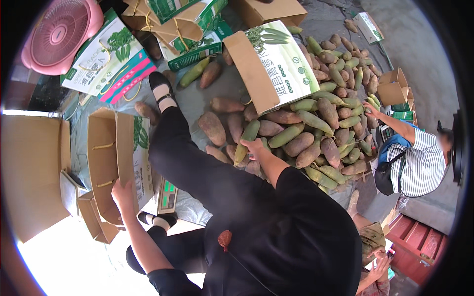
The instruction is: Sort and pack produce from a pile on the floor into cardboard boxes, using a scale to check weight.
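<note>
My right hand (254,148) is closed around a long green radish (249,134) at the near left side of a large heap of radishes (316,123). Some in the heap are green, others brown with soil. With my left hand (123,193) I grip the edge of an open cardboard carton (103,163), which has rope loops inside and a white and green printed side. Its bottom is mostly hidden from me. Next to the carton a scale (167,196) shows a green lit display.
A white and green carton (281,66) lies on the heap. More cartons (185,29), a printed carton (106,59) and a pink basin (61,34) are at the far left. A co-worker in a striped shirt (414,163) reaches into the heap at right; another person's hands (377,269) show lower right.
</note>
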`<state>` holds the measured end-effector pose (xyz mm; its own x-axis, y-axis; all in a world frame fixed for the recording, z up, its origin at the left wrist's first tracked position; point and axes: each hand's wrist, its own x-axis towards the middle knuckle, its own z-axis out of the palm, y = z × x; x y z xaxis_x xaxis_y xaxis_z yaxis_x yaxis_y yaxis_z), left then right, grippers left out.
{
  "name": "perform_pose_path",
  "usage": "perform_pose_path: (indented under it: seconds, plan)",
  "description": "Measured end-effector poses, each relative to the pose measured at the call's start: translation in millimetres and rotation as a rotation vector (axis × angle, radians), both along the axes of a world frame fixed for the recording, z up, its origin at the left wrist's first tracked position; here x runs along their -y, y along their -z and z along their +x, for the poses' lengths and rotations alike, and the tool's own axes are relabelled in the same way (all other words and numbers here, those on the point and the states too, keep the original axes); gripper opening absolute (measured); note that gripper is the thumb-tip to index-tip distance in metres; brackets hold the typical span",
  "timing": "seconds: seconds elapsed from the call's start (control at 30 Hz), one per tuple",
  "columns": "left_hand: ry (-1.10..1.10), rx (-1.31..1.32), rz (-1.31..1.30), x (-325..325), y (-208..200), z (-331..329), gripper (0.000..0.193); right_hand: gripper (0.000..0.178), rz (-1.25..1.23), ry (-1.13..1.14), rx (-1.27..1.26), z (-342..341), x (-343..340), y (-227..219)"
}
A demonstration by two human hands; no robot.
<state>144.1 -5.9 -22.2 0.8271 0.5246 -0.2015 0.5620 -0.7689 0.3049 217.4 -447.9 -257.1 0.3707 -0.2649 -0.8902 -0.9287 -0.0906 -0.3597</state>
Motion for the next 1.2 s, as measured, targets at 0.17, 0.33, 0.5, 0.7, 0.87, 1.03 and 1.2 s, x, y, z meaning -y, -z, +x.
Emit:
perform_pose_path:
  seconds: [0.17,0.33,0.5,0.7,0.87,1.03,1.2]
  plan:
    - [-0.018,-0.006,-0.019,-4.7,-2.5,-29.1,0.026,0.063,-0.069,0.136,-0.036,10.9,-15.7,4.9]
    - [-0.122,-0.053,0.028,-3.0,-8.3,-70.6,0.027,0.063,-0.033,0.162,-0.002,9.6,-21.4,-1.7]
    - [-0.122,-0.151,0.067,1.6,-3.7,-78.0,0.026,0.067,-0.143,-0.294,0.225,0.6,4.6,33.3]
    - [-0.252,-0.160,0.116,8.4,-5.3,-87.1,0.026,0.070,-0.259,-0.882,0.685,50.9,-50.8,-69.2]
    - [-0.201,-0.156,0.065,3.8,-5.2,-88.0,0.027,0.072,-0.226,-1.041,1.204,109.9,-119.9,-208.1]
    - [-0.180,-0.117,0.061,0.2,4.7,-95.8,0.029,0.069,-0.031,-1.266,1.523,106.1,-215.3,-334.6]
    - [-0.179,-0.104,0.089,2.8,-2.1,-107.1,0.028,0.055,0.331,-1.498,1.769,60.5,-327.7,-341.1]
